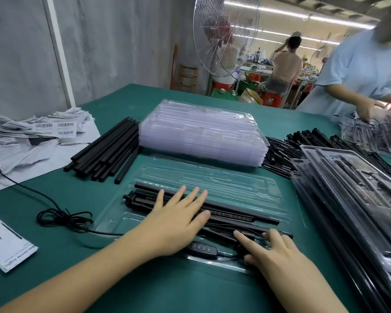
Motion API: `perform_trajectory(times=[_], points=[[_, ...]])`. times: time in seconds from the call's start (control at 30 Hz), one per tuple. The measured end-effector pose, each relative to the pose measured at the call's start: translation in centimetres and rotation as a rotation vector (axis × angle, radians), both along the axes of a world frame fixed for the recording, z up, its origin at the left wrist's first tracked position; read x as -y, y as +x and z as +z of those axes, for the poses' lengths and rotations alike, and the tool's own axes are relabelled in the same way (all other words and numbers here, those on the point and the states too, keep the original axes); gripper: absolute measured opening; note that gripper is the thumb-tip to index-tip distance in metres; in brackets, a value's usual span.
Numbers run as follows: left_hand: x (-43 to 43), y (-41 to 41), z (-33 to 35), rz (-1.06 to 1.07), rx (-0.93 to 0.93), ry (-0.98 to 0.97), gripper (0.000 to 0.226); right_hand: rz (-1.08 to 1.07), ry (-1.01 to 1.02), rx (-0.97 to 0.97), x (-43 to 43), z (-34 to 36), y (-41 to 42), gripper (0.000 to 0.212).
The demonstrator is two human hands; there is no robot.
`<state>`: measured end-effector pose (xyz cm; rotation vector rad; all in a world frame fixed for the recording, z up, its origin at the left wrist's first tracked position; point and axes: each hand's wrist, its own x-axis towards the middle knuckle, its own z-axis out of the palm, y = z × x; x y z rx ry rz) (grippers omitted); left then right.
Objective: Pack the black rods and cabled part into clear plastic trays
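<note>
A table topped in dark green (127, 100) stands against a grey, mottled wall (122, 41), which has a white vertical strip (59, 53) running up it. Beyond the table's far edge stands a large wire-caged fan (226, 35), with a wooden rack (187, 77) by the wall just left of it. Farther back, rows of long fluorescent tubes (303, 18) on the ceiling light a hall of cluttered workbenches (253, 70) and red stools (272, 99).
</note>
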<state>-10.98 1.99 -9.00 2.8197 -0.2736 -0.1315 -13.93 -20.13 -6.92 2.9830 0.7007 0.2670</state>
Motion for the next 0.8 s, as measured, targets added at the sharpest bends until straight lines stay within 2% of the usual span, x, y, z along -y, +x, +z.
perform_trajectory(times=[0.1,0.2,0.37,0.43,0.5,0.53,0.57,0.6,0.63,0.7,0.77,0.8], points=[[2.3,-0.2,-0.4,0.058,-0.020,0.028,0.066,-0.022,0.012,0.080,-0.2,-0.9,0.0,0.055],[3.9,-0.5,-1.1,-0.011,0.036,0.115,0.063,0.069,0.060,0.216,0.1,-1.5,0.4,0.048],[4.2,-0.5,-1.2,-0.080,0.029,0.157,0.060,0.001,0.049,0.242,0.5,-1.9,1.1,0.072],[4.4,-0.6,-1.2,-0.063,0.017,0.148,0.066,0.006,0.042,0.267,0.5,-2.2,0.8,0.086],[5.1,-0.4,-1.0,-0.031,-0.009,0.133,0.077,0.022,0.020,0.286,0.7,-2.7,0.7,0.089],[5.6,-0.3,-0.9,-0.010,-0.025,0.130,0.084,0.012,0.002,0.239,0.9,-2.6,0.6,0.084],[6.0,-0.1,-0.8,0.010,-0.037,0.136,0.092,0.012,-0.019,0.189,1.2,-2.3,0.6,0.070],[6.4,0.0,-0.8,0.024,-0.041,0.146,0.099,0.033,-0.011,0.143,1.1,-1.5,0.4,0.045],[6.7,0.1,-0.8,0.034,-0.040,0.158,0.104,0.021,0.024,0.118,1.0,-1.0,0.4,0.035],[6.9,0.1,-1.0,0.050,-0.029,0.181,0.105,-0.045,0.021,-0.114,0.9,-0.5,0.6,0.071],[6.8,0.1,-1.4,0.067,-0.015,0.192,0.099,-0.037,0.053,-0.122,1.3,-0.5,0.6,0.068],[6.8,0.2,-1.5,0.071,-0.011,0.195,0.097,-0.071,0.089,-0.208,1.5,-0.3,0.7,0.065]])
